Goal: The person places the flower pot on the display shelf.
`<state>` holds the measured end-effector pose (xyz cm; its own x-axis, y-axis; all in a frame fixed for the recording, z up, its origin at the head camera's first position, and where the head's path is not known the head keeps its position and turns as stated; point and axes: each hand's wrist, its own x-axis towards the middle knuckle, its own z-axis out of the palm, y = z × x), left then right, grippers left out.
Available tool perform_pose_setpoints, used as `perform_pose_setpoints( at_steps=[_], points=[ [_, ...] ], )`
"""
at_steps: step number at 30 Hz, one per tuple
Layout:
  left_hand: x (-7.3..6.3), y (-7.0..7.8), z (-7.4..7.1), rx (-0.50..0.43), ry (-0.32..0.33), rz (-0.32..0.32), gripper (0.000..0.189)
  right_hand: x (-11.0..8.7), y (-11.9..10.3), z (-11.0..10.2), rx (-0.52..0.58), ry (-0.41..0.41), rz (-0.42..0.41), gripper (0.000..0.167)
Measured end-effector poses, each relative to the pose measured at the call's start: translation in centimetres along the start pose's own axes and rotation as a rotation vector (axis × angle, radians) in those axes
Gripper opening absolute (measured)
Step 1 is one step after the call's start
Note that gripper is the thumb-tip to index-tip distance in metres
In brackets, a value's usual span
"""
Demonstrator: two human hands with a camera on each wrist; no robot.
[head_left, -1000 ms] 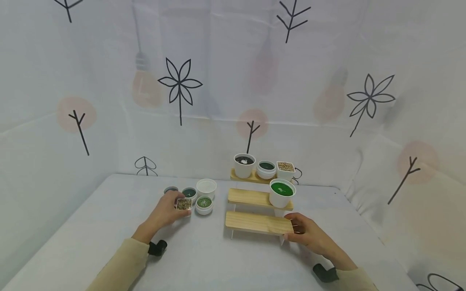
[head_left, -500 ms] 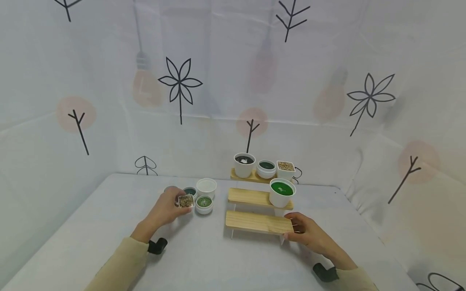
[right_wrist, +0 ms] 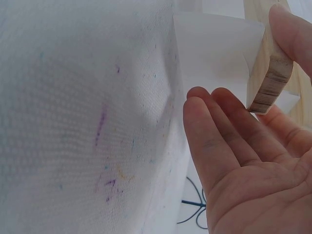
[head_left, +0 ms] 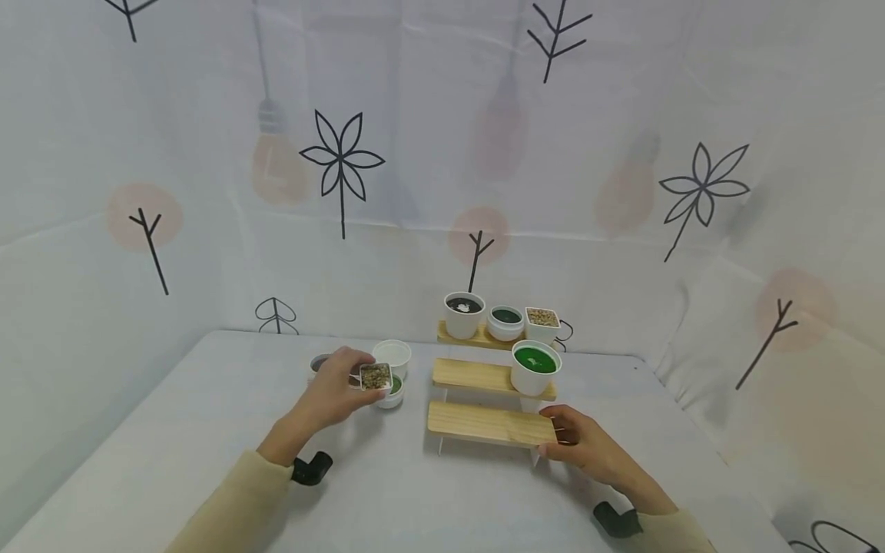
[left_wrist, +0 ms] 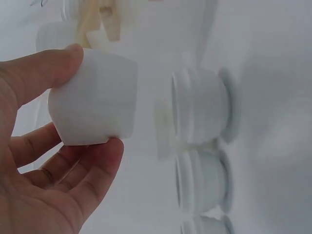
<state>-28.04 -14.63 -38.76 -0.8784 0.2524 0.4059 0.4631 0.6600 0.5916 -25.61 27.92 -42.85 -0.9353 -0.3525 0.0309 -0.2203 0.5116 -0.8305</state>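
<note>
My left hand (head_left: 332, 395) holds a small square white pot (head_left: 376, 376) filled with grainy, gravel-like bits. In the left wrist view the thumb presses one side of the pot (left_wrist: 95, 97) and the fingers the other, raised off the table. Behind it stands a round white jar (head_left: 396, 396) with green contents, partly covered. My right hand (head_left: 584, 445) grips the right end of the lowest board (head_left: 484, 422) of a stepped wooden stand. The right wrist view shows the thumb on one face of the board (right_wrist: 270, 83), a finger behind it and the other fingers extended.
A white cup (head_left: 392, 355) and a dark-topped jar (head_left: 318, 363) stand beyond my left hand. The middle board (head_left: 473, 374) carries a green-filled pot (head_left: 532, 378) at its right end. On the top board (head_left: 442, 332) are several white pots. A patterned cloth (head_left: 415, 192) hangs behind the table.
My left hand has lifted the square pot and carried it to the right, now overlapping the green-filled jar. My right hand stays at the lowest board.
</note>
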Motion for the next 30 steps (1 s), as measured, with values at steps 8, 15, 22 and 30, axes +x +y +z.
perform_pose_setpoints(
  at_steps=[8,15,22,30],
  points=[
    [1.1,3.2,1.0,-0.051,0.024,0.176,0.049,0.1,0.2,-0.2,-0.017,0.006,-0.021,0.060],
    [2.8,5.4,2.6,-0.100,0.013,0.272,0.048,0.0,0.1,-0.2,0.001,0.000,-0.012,0.060],
    [4.5,7.4,4.4,-0.171,-0.023,0.311,0.046,-0.1,0.0,-0.1,0.000,0.002,0.000,0.060],
    [6.0,9.3,6.5,-0.184,-0.073,0.298,0.047,0.0,0.0,-0.1,-0.029,0.009,-0.009,0.061]
  ],
)
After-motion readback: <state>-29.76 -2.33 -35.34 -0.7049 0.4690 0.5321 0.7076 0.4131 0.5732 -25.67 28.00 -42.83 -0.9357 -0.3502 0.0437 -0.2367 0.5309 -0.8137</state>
